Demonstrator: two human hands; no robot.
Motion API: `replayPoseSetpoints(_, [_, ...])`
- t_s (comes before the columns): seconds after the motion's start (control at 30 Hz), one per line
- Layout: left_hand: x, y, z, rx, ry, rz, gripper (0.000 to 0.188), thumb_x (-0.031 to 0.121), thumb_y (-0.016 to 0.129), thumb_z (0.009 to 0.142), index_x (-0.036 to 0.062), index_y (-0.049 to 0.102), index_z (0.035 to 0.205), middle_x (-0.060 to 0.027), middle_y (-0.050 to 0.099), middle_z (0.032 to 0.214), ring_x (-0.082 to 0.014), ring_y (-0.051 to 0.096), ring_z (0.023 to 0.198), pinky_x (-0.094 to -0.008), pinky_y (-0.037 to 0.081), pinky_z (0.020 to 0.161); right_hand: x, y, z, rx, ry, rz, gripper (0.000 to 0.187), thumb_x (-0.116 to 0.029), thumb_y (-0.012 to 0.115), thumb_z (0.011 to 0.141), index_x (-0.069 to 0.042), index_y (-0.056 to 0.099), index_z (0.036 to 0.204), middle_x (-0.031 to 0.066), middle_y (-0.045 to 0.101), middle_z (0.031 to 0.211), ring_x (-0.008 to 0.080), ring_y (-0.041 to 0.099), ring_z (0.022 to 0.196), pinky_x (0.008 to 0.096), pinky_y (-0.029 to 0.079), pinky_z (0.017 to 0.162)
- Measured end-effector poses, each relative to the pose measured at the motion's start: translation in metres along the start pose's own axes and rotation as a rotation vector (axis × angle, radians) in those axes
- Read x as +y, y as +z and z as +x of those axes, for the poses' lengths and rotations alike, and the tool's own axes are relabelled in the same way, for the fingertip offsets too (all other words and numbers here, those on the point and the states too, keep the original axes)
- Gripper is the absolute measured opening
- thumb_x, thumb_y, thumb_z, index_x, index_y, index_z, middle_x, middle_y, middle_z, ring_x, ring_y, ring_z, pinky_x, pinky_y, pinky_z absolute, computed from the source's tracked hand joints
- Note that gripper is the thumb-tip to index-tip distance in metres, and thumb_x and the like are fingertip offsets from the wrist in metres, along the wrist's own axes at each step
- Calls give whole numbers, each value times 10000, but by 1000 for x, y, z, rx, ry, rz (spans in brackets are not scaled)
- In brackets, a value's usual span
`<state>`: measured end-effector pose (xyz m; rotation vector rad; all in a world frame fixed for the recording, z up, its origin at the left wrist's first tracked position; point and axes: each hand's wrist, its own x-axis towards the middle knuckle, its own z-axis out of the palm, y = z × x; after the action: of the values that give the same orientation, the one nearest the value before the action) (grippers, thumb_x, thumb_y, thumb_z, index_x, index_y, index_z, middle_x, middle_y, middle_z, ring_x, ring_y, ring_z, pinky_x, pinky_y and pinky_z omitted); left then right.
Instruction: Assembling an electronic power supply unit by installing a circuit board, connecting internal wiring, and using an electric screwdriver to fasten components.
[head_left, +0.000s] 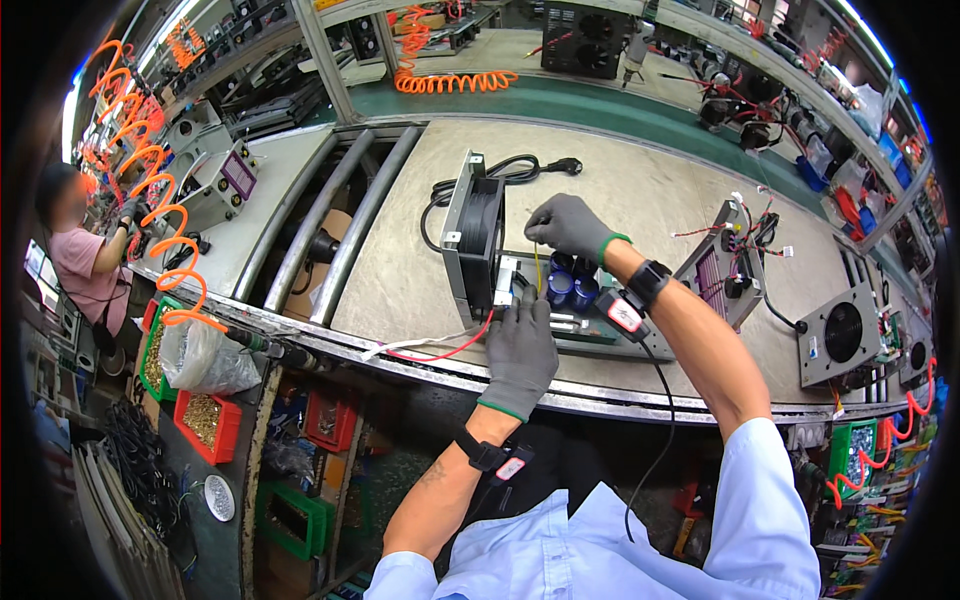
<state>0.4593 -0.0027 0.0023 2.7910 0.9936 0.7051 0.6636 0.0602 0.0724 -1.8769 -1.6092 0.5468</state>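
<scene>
A metal chassis panel with a black cooling fan [482,235] stands upright on the bench in front of me. Its circuit board carries several blue capacitors [572,288]. My left hand [522,348], in a grey glove, reaches in beside the fan at a white part [506,280]; its fingertips are closed there, and what they grip is hidden. Above the board, my right hand [568,226], also gloved, pinches the upper end of a yellow wire [539,268]. Red and white wires [430,352] trail left of my left hand. Behind the fan lies a black power cord [520,170] with a plug.
Metal rollers [365,225] cross the line at left. To the right stand a wired chassis [725,265] and a panel with a fan [840,335]. A red bin [207,425] of screws sits below the bench's left edge. A co-worker [85,255] is at far left, near orange coiled hoses [165,215].
</scene>
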Motion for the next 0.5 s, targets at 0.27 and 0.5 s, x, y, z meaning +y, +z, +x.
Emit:
replayPoseSetpoints(0.27, [6, -3, 1, -140, -37, 99, 587, 275, 591, 843, -30, 454, 1326, -190, 522, 1404, -318, 518, 1294, -515, 478, 881, 26, 11, 27, -189, 208, -549, 313, -236, 738, 746, -16, 748, 968, 243, 711, 1015, 383, 705, 951, 434, 564, 830])
replayPoseSetpoints(0.5, [-4, -6, -15, -19, 64, -28, 613, 300, 550, 903, -27, 405, 1402, -203, 505, 1415, -342, 465, 1351, -535, 443, 987, 42, -2, -6, -7, 306, -227, 401, -355, 732, 779, -15, 748, 990, 207, 728, 931, 338, 713, 824, 421, 551, 773])
